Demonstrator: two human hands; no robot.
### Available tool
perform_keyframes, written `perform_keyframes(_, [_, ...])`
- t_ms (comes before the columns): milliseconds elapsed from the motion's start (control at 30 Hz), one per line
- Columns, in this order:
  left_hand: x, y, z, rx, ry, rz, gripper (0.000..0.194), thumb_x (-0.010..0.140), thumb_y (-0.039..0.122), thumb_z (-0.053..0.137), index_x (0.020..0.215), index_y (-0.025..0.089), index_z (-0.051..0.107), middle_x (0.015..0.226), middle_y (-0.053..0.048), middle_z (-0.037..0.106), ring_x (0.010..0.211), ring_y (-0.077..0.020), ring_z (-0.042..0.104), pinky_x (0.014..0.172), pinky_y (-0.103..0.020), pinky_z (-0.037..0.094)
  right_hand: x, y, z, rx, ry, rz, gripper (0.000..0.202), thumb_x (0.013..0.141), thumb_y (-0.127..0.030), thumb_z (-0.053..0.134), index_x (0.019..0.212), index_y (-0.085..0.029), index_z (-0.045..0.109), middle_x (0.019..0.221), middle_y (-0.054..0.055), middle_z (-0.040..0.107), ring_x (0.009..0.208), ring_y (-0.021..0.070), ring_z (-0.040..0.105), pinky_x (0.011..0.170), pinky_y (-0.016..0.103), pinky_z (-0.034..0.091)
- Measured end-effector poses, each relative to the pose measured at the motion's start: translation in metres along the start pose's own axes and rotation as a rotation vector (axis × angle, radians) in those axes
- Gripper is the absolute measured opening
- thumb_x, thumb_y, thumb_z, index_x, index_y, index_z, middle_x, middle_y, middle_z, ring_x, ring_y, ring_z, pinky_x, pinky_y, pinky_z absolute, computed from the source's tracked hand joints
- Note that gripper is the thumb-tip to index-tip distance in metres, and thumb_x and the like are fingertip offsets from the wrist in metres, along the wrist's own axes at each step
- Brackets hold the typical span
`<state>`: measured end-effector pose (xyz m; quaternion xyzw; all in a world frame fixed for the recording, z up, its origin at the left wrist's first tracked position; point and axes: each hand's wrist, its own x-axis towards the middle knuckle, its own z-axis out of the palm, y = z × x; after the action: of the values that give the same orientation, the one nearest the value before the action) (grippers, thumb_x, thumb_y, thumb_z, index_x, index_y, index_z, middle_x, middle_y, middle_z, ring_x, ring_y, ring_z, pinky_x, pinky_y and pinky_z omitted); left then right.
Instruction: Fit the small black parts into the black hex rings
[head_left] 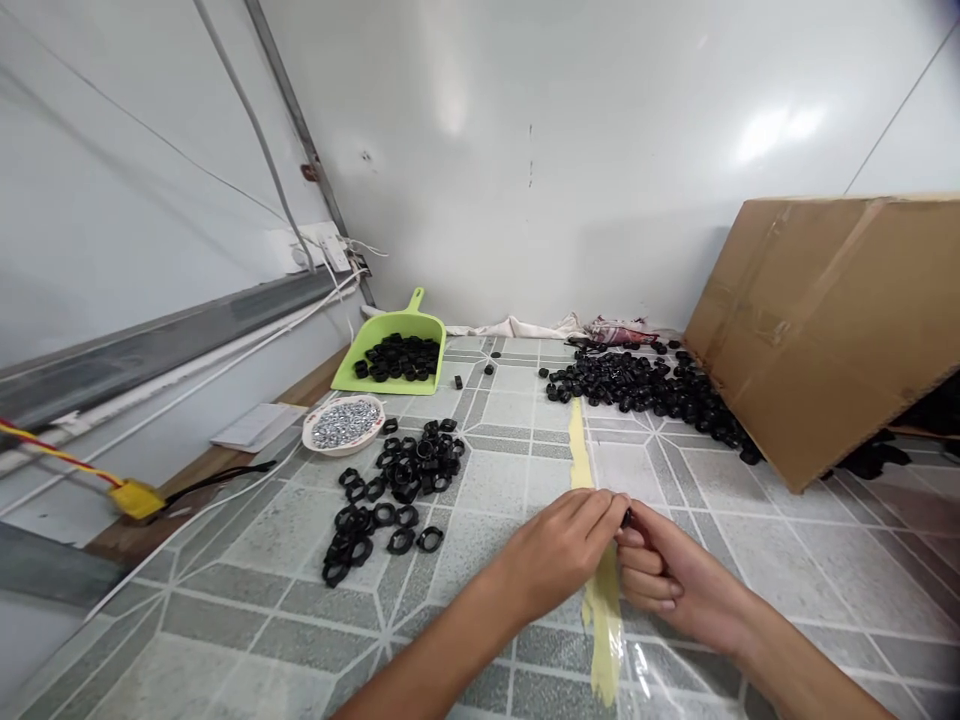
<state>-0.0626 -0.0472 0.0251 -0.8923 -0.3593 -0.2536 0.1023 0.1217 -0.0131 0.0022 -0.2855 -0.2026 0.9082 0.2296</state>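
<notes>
My left hand (566, 545) and my right hand (660, 570) meet above a yellow tape strip (602, 640). Between their fingertips is a small black part (626, 518), mostly hidden by the fingers. Fingers of both hands are closed on it. Left of my hands lies a loose group of black rings (420, 465). Beyond them sits a white bowl (306, 436) of small silvery pieces. A green dustpan (345, 372) holds more black parts (397, 357). A large pile of black parts (637, 380) lies beyond my hands, toward the right.
A cardboard box (832, 320) leans at the right over the pile. On the left are a yellow connector (136, 498) with wires, a white cable, a paper (259, 427) and a power strip (326, 248). The tiled-pattern surface (300, 650) ends at a white wall.
</notes>
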Motion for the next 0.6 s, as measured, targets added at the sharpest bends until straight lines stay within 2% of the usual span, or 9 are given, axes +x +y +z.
perform_keyframes(167, [-0.002, -0.005, -0.005, 0.005, 0.12, 0.098, 0.038, 0.1, 0.009, 0.043, 0.136, 0.001, 0.044, 0.118, -0.014, 0.067, 0.112, -0.022, 0.063, 0.103, -0.034, 0.053, 0.0, 0.003, 0.002, 0.052, -0.119, 0.059, 0.053, 0.081, -0.057, 0.073, 0.063, -0.021, 0.039, 0.038, -0.014, 0.021, 0.032, 0.0025, 0.01, 0.032, 0.017, 0.014])
perform_keyframes(267, [-0.004, -0.005, -0.003, -0.017, 0.125, 0.115, 0.038, 0.1, 0.01, 0.043, 0.137, 0.003, 0.044, 0.119, -0.013, 0.066, 0.114, -0.0218, 0.061, 0.104, -0.035, 0.051, -0.001, 0.005, 0.006, 0.03, -0.142, 0.066, 0.054, 0.081, -0.057, 0.071, 0.062, -0.021, 0.036, 0.037, -0.014, 0.02, 0.031, 0.0031, 0.009, 0.032, 0.018, 0.013])
perform_keyframes(333, [-0.004, -0.004, -0.001, -0.019, 0.095, 0.072, 0.039, 0.1, 0.011, 0.041, 0.139, 0.008, 0.045, 0.123, -0.012, 0.064, 0.115, -0.022, 0.06, 0.104, -0.036, 0.051, -0.001, 0.005, 0.01, -0.012, -0.126, 0.009, 0.053, 0.083, -0.057, 0.069, 0.061, -0.021, 0.036, 0.038, -0.013, 0.02, 0.032, 0.0039, 0.012, 0.033, 0.019, 0.015])
perform_keyframes(433, [-0.001, -0.008, 0.001, -0.001, 0.001, -0.031, 0.043, 0.101, 0.013, 0.037, 0.144, 0.017, 0.042, 0.136, -0.011, 0.058, 0.125, -0.0234, 0.055, 0.108, -0.041, 0.046, 0.001, 0.001, 0.016, -0.166, -0.051, -0.145, 0.054, 0.089, -0.059, 0.059, 0.059, -0.02, 0.038, 0.045, -0.01, 0.028, 0.038, 0.0052, 0.026, 0.042, 0.02, 0.027])
perform_keyframes(500, [-0.001, -0.019, -0.004, 0.051, -0.053, -0.161, 0.045, 0.103, 0.023, 0.038, 0.148, 0.02, 0.037, 0.142, -0.012, 0.054, 0.13, -0.0267, 0.051, 0.109, -0.047, 0.043, 0.002, -0.007, 0.015, -0.36, 0.071, -0.279, 0.052, 0.091, -0.06, 0.054, 0.062, -0.019, 0.043, 0.052, -0.007, 0.038, 0.044, 0.0073, 0.037, 0.05, 0.023, 0.034])
perform_keyframes(600, [-0.01, -0.048, -0.027, 0.224, -0.115, -0.541, 0.056, 0.101, 0.048, 0.038, 0.147, 0.017, 0.04, 0.14, -0.019, 0.054, 0.127, -0.0361, 0.052, 0.101, -0.054, 0.043, 0.001, -0.023, 0.007, -0.78, 0.35, -0.577, 0.04, 0.091, -0.055, 0.058, 0.073, -0.02, 0.052, 0.061, -0.005, 0.048, 0.055, 0.0115, 0.047, 0.058, 0.026, 0.036])
